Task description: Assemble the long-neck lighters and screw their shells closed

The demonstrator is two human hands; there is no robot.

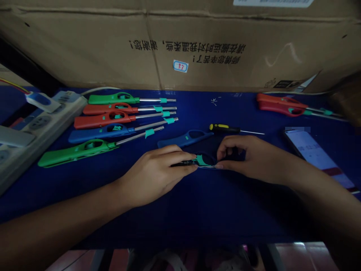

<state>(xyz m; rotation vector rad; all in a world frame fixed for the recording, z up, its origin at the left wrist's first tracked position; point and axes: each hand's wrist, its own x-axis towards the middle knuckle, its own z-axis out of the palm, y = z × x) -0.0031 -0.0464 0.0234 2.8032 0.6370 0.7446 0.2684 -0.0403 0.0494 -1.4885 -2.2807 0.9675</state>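
Observation:
My left hand (160, 169) pinches the body of an opened long-nosed gas lighter (183, 163) low over the blue tabletop. The lighter's green trigger (204, 160) and dark inner parts show between my hands. At its front end, my right hand (242, 154) has thumb and forefinger closed on the casing; any small part between the fingertips is hidden. Just beyond lies a loose blue half casing (184, 139). A yellow and black screwdriver (225, 128) rests behind my right hand, its shaft pointing right.
At the left lie several long lighters (104, 120) in green, red and blue, beside a power strip (42, 122). Red lighters (282, 103) lie at the far right, above a phone (318, 154). Tiny pale pieces (214, 101) sit before a cardboard box (197, 22).

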